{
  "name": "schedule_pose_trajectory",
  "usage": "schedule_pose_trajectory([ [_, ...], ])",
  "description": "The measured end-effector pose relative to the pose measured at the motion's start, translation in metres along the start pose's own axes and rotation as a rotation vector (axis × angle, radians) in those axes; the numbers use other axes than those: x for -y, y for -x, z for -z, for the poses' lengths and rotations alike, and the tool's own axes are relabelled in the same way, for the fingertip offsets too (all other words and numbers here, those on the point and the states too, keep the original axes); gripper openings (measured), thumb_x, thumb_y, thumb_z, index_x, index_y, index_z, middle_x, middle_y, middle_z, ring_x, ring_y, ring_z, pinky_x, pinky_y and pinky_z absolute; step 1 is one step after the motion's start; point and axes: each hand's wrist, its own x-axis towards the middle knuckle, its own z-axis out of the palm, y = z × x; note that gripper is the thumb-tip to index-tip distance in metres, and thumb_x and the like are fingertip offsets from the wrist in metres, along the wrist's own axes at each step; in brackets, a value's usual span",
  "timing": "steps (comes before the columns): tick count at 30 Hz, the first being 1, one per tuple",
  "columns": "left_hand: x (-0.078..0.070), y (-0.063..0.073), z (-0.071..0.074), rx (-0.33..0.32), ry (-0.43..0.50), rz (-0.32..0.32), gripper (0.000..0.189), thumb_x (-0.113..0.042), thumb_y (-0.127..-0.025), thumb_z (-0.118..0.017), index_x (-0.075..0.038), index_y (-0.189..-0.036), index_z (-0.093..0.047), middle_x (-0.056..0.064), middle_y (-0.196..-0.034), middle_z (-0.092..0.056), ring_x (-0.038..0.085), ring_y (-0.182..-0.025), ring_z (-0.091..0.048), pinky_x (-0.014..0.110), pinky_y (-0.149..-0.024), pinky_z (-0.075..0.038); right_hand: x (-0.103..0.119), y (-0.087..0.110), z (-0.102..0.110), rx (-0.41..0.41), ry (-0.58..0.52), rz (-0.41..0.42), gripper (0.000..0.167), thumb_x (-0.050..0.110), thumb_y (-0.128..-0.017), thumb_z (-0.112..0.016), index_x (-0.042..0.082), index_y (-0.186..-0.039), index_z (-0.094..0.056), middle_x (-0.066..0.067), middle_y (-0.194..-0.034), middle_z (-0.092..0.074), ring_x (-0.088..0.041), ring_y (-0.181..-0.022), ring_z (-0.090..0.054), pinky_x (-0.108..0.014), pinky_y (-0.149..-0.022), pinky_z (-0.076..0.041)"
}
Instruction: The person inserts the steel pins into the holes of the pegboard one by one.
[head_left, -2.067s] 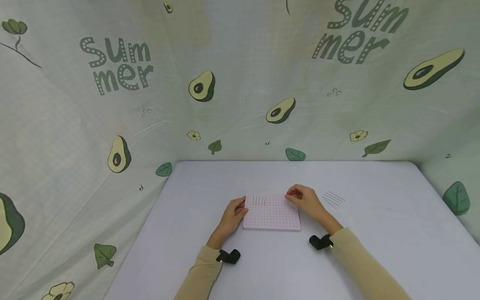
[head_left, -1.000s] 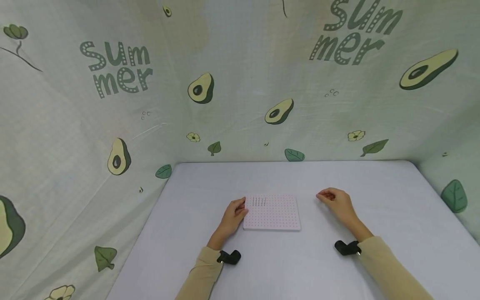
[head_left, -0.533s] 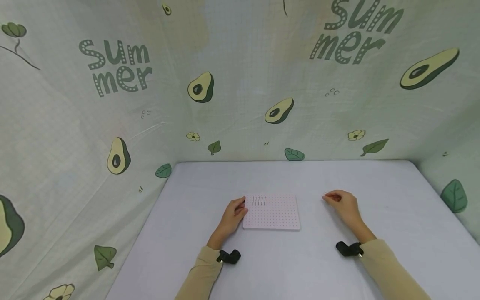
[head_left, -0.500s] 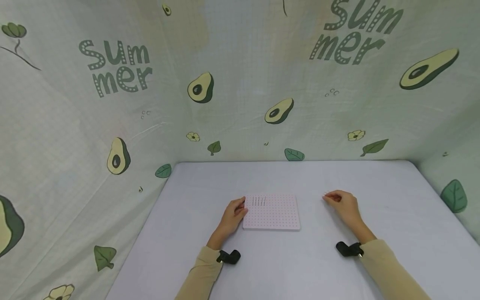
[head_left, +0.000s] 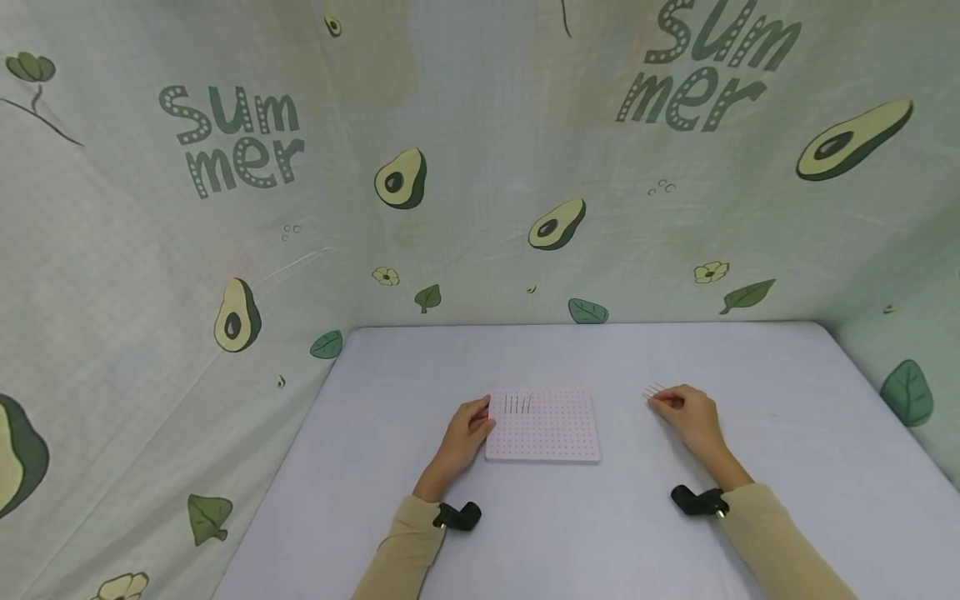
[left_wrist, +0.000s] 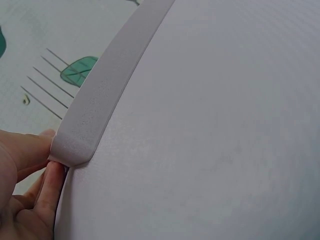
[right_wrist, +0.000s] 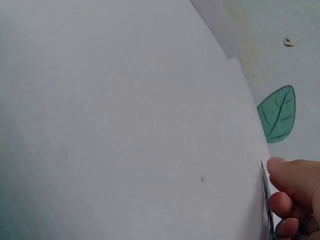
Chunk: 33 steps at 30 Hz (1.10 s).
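A pale pink pegboard (head_left: 558,435) with rows of small holes lies on the table, and several thin metal needles (head_left: 517,404) stand upright in its far-left part. My left hand (head_left: 459,435) grips the board's left edge; in the left wrist view its thumb and fingers pinch the board's corner (left_wrist: 75,145). To the right of the board, my right hand (head_left: 692,418) is low over loose needles (head_left: 651,390), partly covering them. In the right wrist view the bent thumb and fingers are right beside needles (right_wrist: 267,192); I cannot tell if they pinch one.
The white table (head_left: 555,533) ends at a far edge close to a hanging cloth (head_left: 480,108) printed with avocados and leaves. A black wrist camera sits on the left wrist (head_left: 459,516) and another on the right wrist (head_left: 697,501).
My right hand has left the board's far-right corner and moved right to the loose needles, then shifted slightly nearer, uncovering some of them. The left hand keeps its grip on the board.
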Motion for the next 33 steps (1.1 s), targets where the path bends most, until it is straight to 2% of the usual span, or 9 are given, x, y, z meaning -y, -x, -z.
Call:
schedule_pose_trajectory([
  [4, 0.0015, -0.0001, -0.0012, -0.005, 0.012, -0.004, 0.047, -0.001, -0.099, -0.059, 0.012, -0.142, -0.045, 0.025, -0.129, -0.051, 0.036, -0.116, -0.053, 0.039, -0.102, -0.049, -0.0008, -0.0003, -0.0015, -0.003, 0.003, 0.009, 0.015, 0.007, -0.081, -0.082, -0.005, -0.085, -0.073, -0.005, -0.072, -0.062, -0.01, -0.065, -0.047, -0.022, -0.053, -0.038],
  [9, 0.0014, 0.0002, 0.0009, 0.001, 0.019, 0.015, 0.048, -0.003, -0.099, -0.059, 0.009, -0.143, -0.044, 0.023, -0.13, -0.051, 0.033, -0.117, -0.053, 0.034, -0.103, -0.049, -0.0012, -0.0016, -0.0047, -0.014, 0.012, 0.026, 0.014, 0.005, -0.08, -0.082, -0.005, -0.083, -0.073, -0.005, -0.071, -0.06, -0.014, -0.065, -0.048, -0.023, -0.054, -0.038],
  [21, 0.0023, 0.0004, 0.0, 0.002, 0.038, 0.03, 0.048, -0.004, -0.099, -0.059, 0.007, -0.144, -0.045, 0.022, -0.133, -0.05, 0.031, -0.119, -0.053, 0.034, -0.104, -0.048, -0.0021, 0.0021, -0.0059, -0.026, 0.023, 0.031, 0.014, 0.004, -0.08, -0.082, -0.005, -0.081, -0.072, -0.006, -0.07, -0.058, -0.016, -0.064, -0.047, -0.024, -0.053, -0.037],
  [30, 0.0014, 0.0005, -0.003, -0.01, -0.006, 0.004, 0.045, 0.006, -0.099, -0.055, 0.017, -0.14, -0.042, 0.03, -0.13, -0.049, 0.042, -0.116, -0.052, 0.047, -0.102, -0.048, -0.0018, 0.0016, -0.006, -0.016, 0.029, 0.03, 0.013, 0.003, -0.081, -0.08, -0.006, -0.081, -0.071, -0.007, -0.07, -0.059, -0.016, -0.064, -0.048, -0.023, -0.052, -0.037],
  [33, 0.0021, -0.0004, -0.0027, -0.008, -0.01, 0.01, 0.046, 0.004, -0.099, -0.055, 0.015, -0.141, -0.042, 0.029, -0.131, -0.049, 0.04, -0.117, -0.052, 0.045, -0.103, -0.048, -0.0002, 0.0009, -0.006, -0.009, 0.021, 0.025, 0.012, 0.002, -0.082, -0.079, -0.006, -0.081, -0.07, -0.008, -0.071, -0.059, -0.017, -0.065, -0.048, -0.023, -0.052, -0.037],
])
